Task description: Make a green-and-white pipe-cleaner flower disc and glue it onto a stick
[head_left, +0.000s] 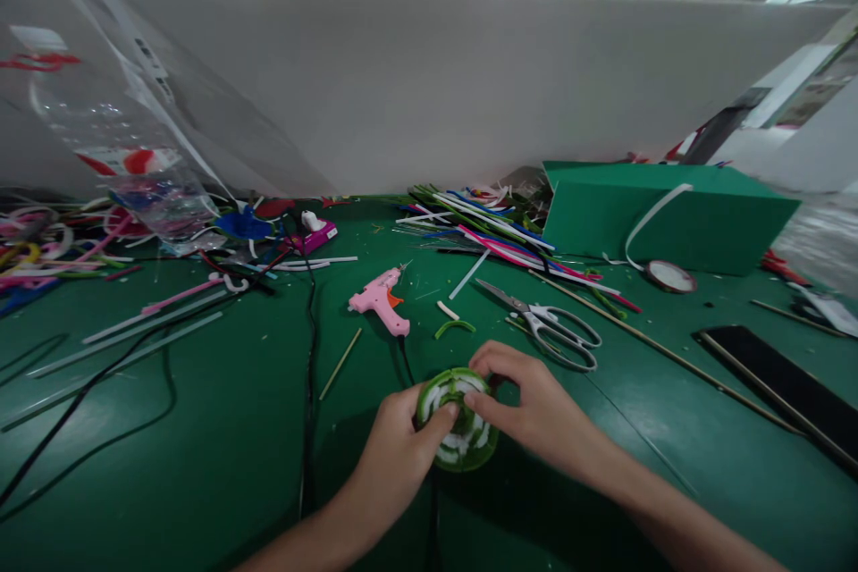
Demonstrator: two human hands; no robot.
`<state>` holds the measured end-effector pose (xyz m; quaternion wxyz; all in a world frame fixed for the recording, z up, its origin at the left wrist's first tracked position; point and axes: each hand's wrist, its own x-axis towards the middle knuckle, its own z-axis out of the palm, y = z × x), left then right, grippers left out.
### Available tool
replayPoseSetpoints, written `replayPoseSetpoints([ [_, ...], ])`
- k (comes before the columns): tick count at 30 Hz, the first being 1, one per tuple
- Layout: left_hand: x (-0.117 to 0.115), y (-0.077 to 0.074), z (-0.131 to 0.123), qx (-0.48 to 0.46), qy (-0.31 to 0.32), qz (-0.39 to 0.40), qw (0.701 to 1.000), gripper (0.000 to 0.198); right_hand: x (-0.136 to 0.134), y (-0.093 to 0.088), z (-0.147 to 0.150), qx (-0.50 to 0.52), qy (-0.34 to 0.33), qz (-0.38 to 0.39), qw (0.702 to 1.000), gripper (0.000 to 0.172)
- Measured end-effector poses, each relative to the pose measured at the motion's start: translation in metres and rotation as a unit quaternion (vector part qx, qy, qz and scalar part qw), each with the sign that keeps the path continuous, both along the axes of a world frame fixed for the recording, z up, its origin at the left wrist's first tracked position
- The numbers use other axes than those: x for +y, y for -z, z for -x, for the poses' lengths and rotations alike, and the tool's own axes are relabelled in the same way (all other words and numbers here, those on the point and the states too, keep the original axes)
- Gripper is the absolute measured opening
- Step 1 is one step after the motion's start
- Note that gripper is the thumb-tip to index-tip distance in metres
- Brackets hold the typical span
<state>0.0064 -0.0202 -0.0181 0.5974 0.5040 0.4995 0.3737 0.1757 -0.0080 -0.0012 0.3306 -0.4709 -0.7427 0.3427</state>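
Observation:
A round green and white coiled disc point(458, 422) is held just above the green table point(201, 447) near the front edge. My left hand point(395, 456) grips its left side, thumb pressed on the top face. My right hand point(529, 402) closes over its right and upper edge, fingers curled round the rim and thumb on the face. A pink glue gun point(381, 299) lies a little beyond the disc, its black cord running towards me under my hands. A short green curved strip point(454, 327) lies between the gun and the disc.
Grey-handled scissors point(553, 329) lie right of the glue gun. Behind them is a heap of coloured strips point(496, 228) and a green box point(663, 210). A clear plastic bag point(127, 152) and more strips sit at the left. A black slab point(784, 384) lies at the right.

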Motion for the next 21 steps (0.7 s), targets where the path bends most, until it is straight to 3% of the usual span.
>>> replayPoseSetpoints([
  [5, -0.001, -0.002, -0.001, -0.011, 0.012, -0.021, 1.000, 0.016, -0.001, -0.002, 0.000, -0.013, 0.010, 0.055, 0.998, 0.010],
  [10, 0.001, -0.008, 0.001, -0.050, 0.036, -0.017, 0.998, 0.028, 0.004, -0.006, -0.009, -0.008, -0.005, 0.117, 0.993, 0.002],
  [13, 0.009, -0.016, 0.003, -0.062, -0.015, -0.066, 0.996, 0.031, 0.011, -0.001, -0.020, -0.040, -0.012, 0.103, 0.994, 0.005],
  [16, 0.014, -0.034, 0.005, -0.057, -0.081, -0.138, 0.985, 0.023, 0.015, 0.008, -0.031, -0.089, -0.009, 0.090, 0.992, 0.006],
  [19, -0.005, -0.048, 0.016, -0.070, -0.035, -0.165, 0.983, 0.016, 0.016, 0.016, -0.040, -0.105, 0.004, 0.081, 0.991, 0.010],
  [21, -0.037, -0.038, 0.031, -0.172, 0.005, -0.059, 0.983, 0.018, 0.015, 0.020, -0.044, -0.099, 0.009, 0.079, 0.992, 0.015],
])
